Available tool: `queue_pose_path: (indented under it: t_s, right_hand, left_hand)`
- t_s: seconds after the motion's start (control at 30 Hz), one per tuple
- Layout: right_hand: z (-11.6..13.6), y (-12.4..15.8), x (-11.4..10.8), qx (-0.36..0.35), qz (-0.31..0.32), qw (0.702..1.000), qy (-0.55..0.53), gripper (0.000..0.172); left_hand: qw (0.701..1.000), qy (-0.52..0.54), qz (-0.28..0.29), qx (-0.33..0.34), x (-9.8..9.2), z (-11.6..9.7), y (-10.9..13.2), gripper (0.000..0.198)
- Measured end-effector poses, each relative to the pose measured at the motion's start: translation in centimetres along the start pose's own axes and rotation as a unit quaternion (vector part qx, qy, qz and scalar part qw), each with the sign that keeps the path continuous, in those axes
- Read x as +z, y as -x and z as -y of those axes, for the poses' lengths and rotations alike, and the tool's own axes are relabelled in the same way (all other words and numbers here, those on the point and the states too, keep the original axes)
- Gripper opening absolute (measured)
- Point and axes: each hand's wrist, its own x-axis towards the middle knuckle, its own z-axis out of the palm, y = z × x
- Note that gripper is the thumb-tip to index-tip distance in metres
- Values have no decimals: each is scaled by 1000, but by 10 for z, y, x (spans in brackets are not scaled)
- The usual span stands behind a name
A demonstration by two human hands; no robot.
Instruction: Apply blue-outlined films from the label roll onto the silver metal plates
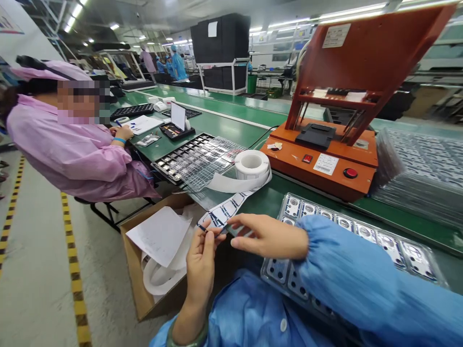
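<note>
My left hand (202, 258) is raised below the table edge, its fingers pinched on the end of a white label strip (224, 209) printed with dark outlines. The strip runs up to a label roll (252, 166) standing on the green table. My right hand (265, 235) reaches across from the right, fingers curled and touching the strip's end beside the left fingertips. Under my right sleeve lies a clear plastic tray (361, 233) of small metal parts.
An orange press machine (325, 159) with raised lid stands behind the tray. A black parts tray (198, 159) lies left of the roll. A cardboard box (142, 270) of white backing paper sits on the floor. A person in pink (72, 149) sits at left.
</note>
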Motion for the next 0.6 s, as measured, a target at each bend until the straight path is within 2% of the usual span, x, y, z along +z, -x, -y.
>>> queue_pose_path:
  t_s: [0.1,0.2,0.3,0.43,0.6]
  right_hand:
    - [-1,37,-12,62,-78,995,-15,26]
    - [-12,64,-18,116,-160,980,-32,15]
    - [-23,83,-20,138,-188,967,-99,14]
    - [-26,102,-22,160,-222,948,-163,18]
    - [-27,122,-21,182,-253,932,-187,22]
  left_hand:
    - [995,-1,86,-44,22,-3,10,37]
    - [983,-30,169,-57,42,-4,21,35]
    - [968,-60,234,-65,62,-6,30,35]
    - [951,-87,289,-67,85,-10,38,37]
    - [928,-106,350,-74,96,-10,45,45]
